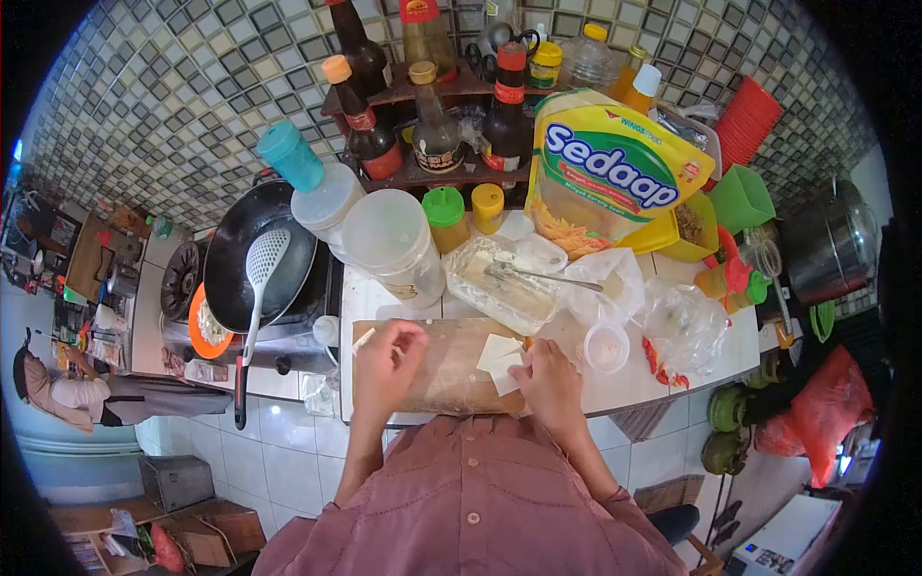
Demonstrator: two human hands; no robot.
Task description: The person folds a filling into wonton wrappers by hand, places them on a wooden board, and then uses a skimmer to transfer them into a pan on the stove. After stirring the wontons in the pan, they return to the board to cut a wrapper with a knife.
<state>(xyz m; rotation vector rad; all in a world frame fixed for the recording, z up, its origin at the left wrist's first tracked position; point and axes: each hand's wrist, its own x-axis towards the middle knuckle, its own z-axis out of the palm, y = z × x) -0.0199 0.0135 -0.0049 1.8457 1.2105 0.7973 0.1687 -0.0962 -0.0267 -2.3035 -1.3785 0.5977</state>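
Observation:
On a wooden cutting board (447, 350) lie a few thin, pale square wrappers (500, 362), overlapping toward its right side. My right hand (552, 386) is at the board's right edge, with thumb and fingertips closed on the edge of one wrapper. Over the left part of the board hovers my left hand (389, 370), its fingers loosely bent and nothing visible in them. A small pale piece (363, 339) shows just behind it, partly covered. Behind the board stands a plastic tub (509, 305) smeared with whitish filling, with a metal spoon (547, 277) resting across it.
Left is a black wok (259, 252) with a slotted spatula (266, 261) on the stove. Clear jars (389, 240), a yellow Sedaap pouch (615, 168) and sauce bottles (365, 130) stand behind. A small cup (606, 348) and plastic bag (687, 326) sit right. Another person (86, 398) stands far left.

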